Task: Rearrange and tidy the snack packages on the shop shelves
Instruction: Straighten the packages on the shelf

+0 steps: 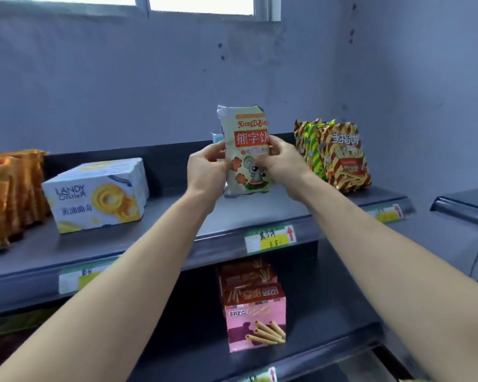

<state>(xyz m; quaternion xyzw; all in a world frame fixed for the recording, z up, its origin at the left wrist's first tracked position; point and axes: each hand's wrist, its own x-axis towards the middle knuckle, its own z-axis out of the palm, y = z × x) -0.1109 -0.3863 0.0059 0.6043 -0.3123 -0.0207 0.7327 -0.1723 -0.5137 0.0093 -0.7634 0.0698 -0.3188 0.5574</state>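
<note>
— Hands first: how are they placed?
— Both bare forearms reach forward and up, converging. My left hand (204, 168) curls round the left edge of the biscuit packet (246, 150), and my right hand (283, 164) grips the right edge, fingers bent over the front.
— Where is that packet?
— It is upright between the two hands, printed face toward the camera, at the middle of the top shelf (149, 244). Whether its bottom edge touches the shelf, I cannot tell.
— What stands along the shelf, from the left?
— At the far left are orange packets (14, 188), with a white cookie box (97, 194) just beside them. Then comes the held packet, and striped bags (340, 155) stand near the right end.
— And lower down?
— A price tag (271, 239) sits on the shelf edge, and pink boxes (255, 321) are stacked on the lower shelf (329, 326).
</note>
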